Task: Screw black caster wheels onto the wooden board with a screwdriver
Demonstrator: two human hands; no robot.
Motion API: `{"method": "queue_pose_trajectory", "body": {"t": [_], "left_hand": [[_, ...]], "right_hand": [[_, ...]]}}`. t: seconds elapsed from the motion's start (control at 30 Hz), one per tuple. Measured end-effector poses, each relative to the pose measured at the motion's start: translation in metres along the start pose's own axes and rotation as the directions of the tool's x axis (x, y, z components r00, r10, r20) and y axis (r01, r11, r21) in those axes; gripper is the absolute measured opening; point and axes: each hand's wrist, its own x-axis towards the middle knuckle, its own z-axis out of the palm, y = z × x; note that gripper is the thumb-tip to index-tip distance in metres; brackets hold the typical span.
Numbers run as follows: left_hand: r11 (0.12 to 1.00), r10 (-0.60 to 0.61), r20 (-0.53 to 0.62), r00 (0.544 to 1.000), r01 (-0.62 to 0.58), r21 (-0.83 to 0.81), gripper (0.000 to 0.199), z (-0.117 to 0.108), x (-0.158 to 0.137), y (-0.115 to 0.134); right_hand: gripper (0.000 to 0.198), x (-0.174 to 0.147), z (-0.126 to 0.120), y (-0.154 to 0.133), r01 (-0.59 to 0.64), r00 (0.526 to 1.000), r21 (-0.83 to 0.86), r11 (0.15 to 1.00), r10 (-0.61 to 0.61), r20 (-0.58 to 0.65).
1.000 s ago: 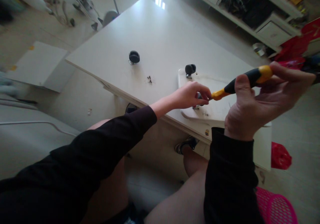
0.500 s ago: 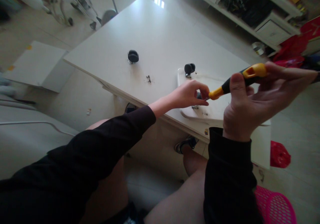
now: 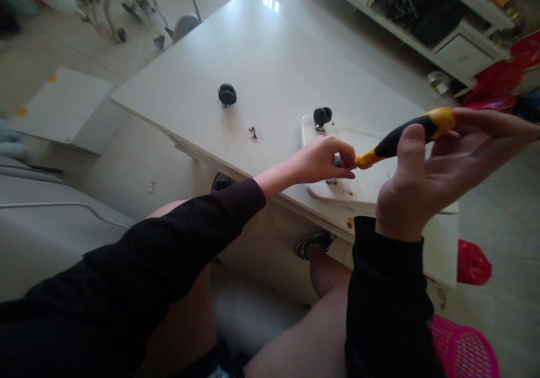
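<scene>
My right hand (image 3: 415,181) holds a yellow-and-black screwdriver (image 3: 400,139) by its handle, thumb along the near side. The tool slants down to the left. At its lower end the thumb and forefinger of my left hand (image 3: 327,158) close around the thin shaft. The very tip is hidden by those fingers. Below them is a white board with rounded corners (image 3: 367,196). One black caster (image 3: 322,116) stands on this board's far left part. Another caster (image 3: 337,161) is mostly covered by my left hand, and a few small screws (image 3: 347,192) lie near it.
The board rests on a white table (image 3: 270,57). A loose caster (image 3: 226,94) and a small heap of screws (image 3: 253,133) are left of the board. A pink mesh basket (image 3: 468,350) and red bag (image 3: 473,262) are at lower right. A white box (image 3: 63,108) sits on the floor.
The screwdriver's handle has turned about its axis in my right hand, and the fingers have shifted slightly with it. My left hand keeps its place at the shaft.
</scene>
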Motion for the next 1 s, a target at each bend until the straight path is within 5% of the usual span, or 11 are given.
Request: {"method": "queue_pose_trajectory", "body": {"t": [0.13, 0.37, 0.6, 0.8, 1.0], "left_hand": [[1.0, 0.003, 0.002, 1.0, -0.002, -0.003, 0.011, 0.0, 0.0, 0.0], [1.0, -0.007, 0.019, 1.0, 0.007, -0.002, 0.013, 0.0, 0.0, -0.001], [1.0, 0.013, 0.0, 1.0, -0.013, -0.002, 0.013, 0.0, 0.001, -0.003], [1.0, 0.01, 0.01, 1.0, -0.01, 0.003, 0.01, 0.004, 0.0, -0.002], [1.0, -0.002, -0.003, 1.0, 0.002, 0.017, 0.008, 0.003, 0.0, 0.0]], "right_hand": [[0.029, 0.0, -0.002, 0.006, -0.002, 0.998, 0.14, 0.99, -0.008, 0.066], [0.036, -0.002, -0.007, -0.001, -0.024, 0.999, -0.171, 0.985, 0.017, -0.045], [0.039, -0.005, -0.009, 0.013, -0.039, 0.995, 0.133, 0.99, 0.026, 0.098], [0.05, 0.001, -0.015, 0.025, 0.147, 0.98, -0.042, 0.988, -0.152, -0.126], [0.029, -0.007, -0.016, 0.014, -0.072, 0.997, -0.004, 0.997, 0.072, 0.017]]}}
